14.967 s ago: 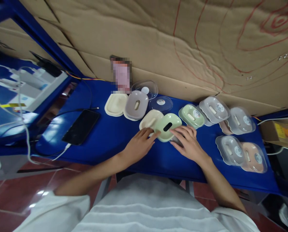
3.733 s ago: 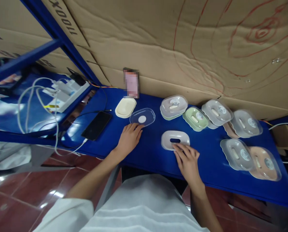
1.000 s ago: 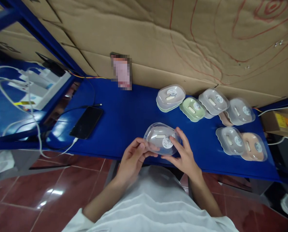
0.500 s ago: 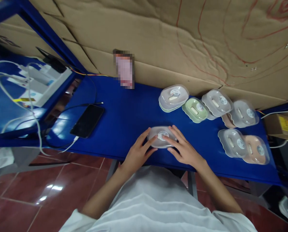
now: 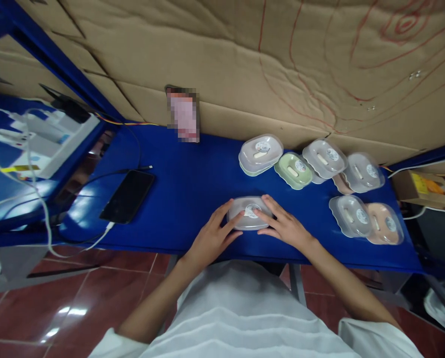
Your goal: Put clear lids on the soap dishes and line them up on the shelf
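A small grey soap dish (image 5: pixel 247 223) with a clear lid and a round sticker lies near the table's front edge. My left hand (image 5: pixel 214 233) grips its left end, with a finger laid across the lid by the sticker. From the other side, my right hand (image 5: pixel 287 226) holds the right end, one fingertip on the lid as well. The dish appears to rest flat on the blue table (image 5: pixel 192 189). Its underside is hidden.
Several similar lidded dishes stand at the back right, among them a green one (image 5: pixel 293 171) and a peach one (image 5: pixel 384 223). A black phone (image 5: pixel 127 197) with cables lies left. Cardboard (image 5: pixel 222 59) lines the back; a power strip (image 5: pixel 73 141) sits far left.
The view has shifted slightly, so the background sits further left. Both hands keep the same hold on the dish, which stays in place.
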Demonstrator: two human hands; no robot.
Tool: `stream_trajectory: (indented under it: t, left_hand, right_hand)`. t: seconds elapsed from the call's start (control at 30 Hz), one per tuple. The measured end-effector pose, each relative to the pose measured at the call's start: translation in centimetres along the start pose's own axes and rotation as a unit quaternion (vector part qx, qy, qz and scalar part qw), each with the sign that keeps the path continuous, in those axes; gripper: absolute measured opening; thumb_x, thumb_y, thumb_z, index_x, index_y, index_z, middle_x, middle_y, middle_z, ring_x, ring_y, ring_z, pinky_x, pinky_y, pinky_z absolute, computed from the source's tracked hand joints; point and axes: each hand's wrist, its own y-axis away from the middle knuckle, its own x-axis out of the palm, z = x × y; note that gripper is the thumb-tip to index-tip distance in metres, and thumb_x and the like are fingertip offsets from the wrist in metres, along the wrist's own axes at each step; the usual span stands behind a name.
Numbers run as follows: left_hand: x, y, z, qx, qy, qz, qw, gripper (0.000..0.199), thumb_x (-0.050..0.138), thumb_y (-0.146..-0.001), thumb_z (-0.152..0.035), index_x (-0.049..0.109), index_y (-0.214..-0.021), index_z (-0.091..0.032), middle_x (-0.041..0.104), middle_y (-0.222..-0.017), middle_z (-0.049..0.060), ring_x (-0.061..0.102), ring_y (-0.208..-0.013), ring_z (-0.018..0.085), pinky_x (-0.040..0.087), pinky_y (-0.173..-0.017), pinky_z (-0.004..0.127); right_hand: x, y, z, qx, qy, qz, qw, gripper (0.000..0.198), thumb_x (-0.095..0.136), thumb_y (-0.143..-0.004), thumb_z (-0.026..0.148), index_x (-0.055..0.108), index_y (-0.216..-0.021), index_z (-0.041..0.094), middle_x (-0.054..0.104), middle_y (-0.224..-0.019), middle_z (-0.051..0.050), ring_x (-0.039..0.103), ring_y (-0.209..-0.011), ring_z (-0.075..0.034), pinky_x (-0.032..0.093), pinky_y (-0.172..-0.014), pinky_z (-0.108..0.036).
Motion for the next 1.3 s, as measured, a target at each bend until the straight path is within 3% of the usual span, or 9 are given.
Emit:
stream_trajectory:
  t: [0.2,0.4,0.5,0.63,0.83,0.97,1.07,1.17,1.3]
  left_hand:
    - [0.2,-1.6,2.1,-0.001,0.012,-0.019,1.0,0.061,0.069,-0.103,-0.031,0.048,-0.159,-0.032,0.046,-0.166,0.018,0.051,-0.152,0.035,0.055,-0.117,0.058]
    - [-0.6,-1.8,3.4,-0.054,0.009,-0.034,0.998,0.048,0.066,-0.104,-0.038,0.057,-0.151,-0.029,0.046,-0.164,0.017,0.059,-0.144,0.034,0.061,-0.109,0.052]
    - [-1.7,-1.8,4.5,-0.092,-0.043,-0.057,0.993,0.047,0.067,-0.102,-0.04,0.06,-0.147,-0.027,0.049,-0.161,0.017,0.06,-0.142,0.035,0.061,-0.109,0.051]
    - [-3.0,-2.9,6.5,-0.12,-0.11,-0.074,0.984,0.048,0.066,-0.1,-0.039,0.061,-0.144,-0.021,0.05,-0.158,0.02,0.054,-0.146,0.04,0.054,-0.114,0.058]
    - [-3.8,-6.9,7.5,-0.093,-0.185,-0.022,0.978,0.053,0.069,-0.091,-0.036,0.057,-0.137,-0.011,0.047,-0.157,0.028,0.046,-0.149,0.046,0.045,-0.118,0.062]
    - [-4.0,-10.7,8.6,-0.042,-0.181,0.056,0.981,0.048,0.071,-0.09,-0.042,0.06,-0.128,-0.015,0.06,-0.141,0.022,0.058,-0.132,0.041,0.052,-0.11,0.054]
    - [-3.8,-12.8,10.3,-0.012,-0.172,0.055,0.983,0.045,0.072,-0.089,-0.043,0.062,-0.123,-0.016,0.061,-0.136,0.02,0.059,-0.127,0.037,0.052,-0.109,0.051]
    - [-3.4,-13.2,11.8,0.01,-0.159,0.039,0.986,0.047,0.069,-0.092,-0.046,0.06,-0.126,-0.015,0.058,-0.138,0.021,0.056,-0.131,0.037,0.05,-0.114,0.052]
    - [-2.8,-12.1,12.8,0.024,-0.131,0.027,0.991,0.05,0.063,-0.098,-0.05,0.056,-0.135,-0.016,0.055,-0.145,0.02,0.053,-0.136,0.037,0.05,-0.115,0.054]
  right_hand:
    - [0.6,-2.5,-1.6,0.002,0.008,-0.017,1.0,0.075,0.082,-0.093,0.04,0.052,-0.161,0.033,0.042,-0.172,-0.011,0.042,-0.159,-0.032,0.047,-0.126,-0.049]
    - [1.1,-4.0,-2.2,0.01,-0.022,-0.019,1.0,0.078,0.074,-0.101,0.041,0.038,-0.168,0.028,0.029,-0.178,-0.017,0.038,-0.161,-0.034,0.051,-0.121,-0.053]
    - [0.4,-3.3,-2.9,0.045,-0.015,-0.047,0.998,0.07,0.064,-0.106,0.045,0.039,-0.168,0.025,0.038,-0.174,-0.018,0.043,-0.158,-0.033,0.049,-0.122,-0.056]
    - [-0.7,-2.5,-4.6,0.106,0.003,-0.131,0.986,0.049,0.053,-0.111,0.042,0.057,-0.155,0.023,0.059,-0.158,-0.016,0.058,-0.146,-0.03,0.049,-0.12,-0.053]
    - [-1.2,-1.4,-6.5,0.165,0.045,-0.203,0.964,0.04,0.049,-0.111,0.04,0.07,-0.138,0.019,0.07,-0.142,-0.016,0.063,-0.136,-0.032,0.05,-0.114,-0.054]
    - [-2.6,-2.8,-7.7,0.15,0.062,-0.197,0.967,0.042,0.048,-0.111,0.036,0.065,-0.145,0.018,0.062,-0.152,-0.017,0.057,-0.142,-0.033,0.046,-0.117,-0.054]
    - [-4.5,-6.4,-8.9,0.136,0.061,-0.157,0.976,0.057,0.059,-0.105,0.034,0.051,-0.16,0.021,0.041,-0.172,-0.015,0.041,-0.156,-0.036,0.036,-0.125,-0.058]
    - [-5.8,-10.5,-9.7,0.165,0.032,-0.108,0.98,0.082,0.073,-0.094,0.033,0.037,-0.168,0.026,0.023,-0.18,-0.013,0.028,-0.163,-0.039,0.028,-0.128,-0.065]
    - [-5.4,-13.2,-10.0,0.199,0.011,-0.04,0.979,0.093,0.08,-0.087,0.03,0.036,-0.169,0.031,0.019,-0.181,-0.012,0.023,-0.165,-0.041,0.024,-0.128,-0.069]
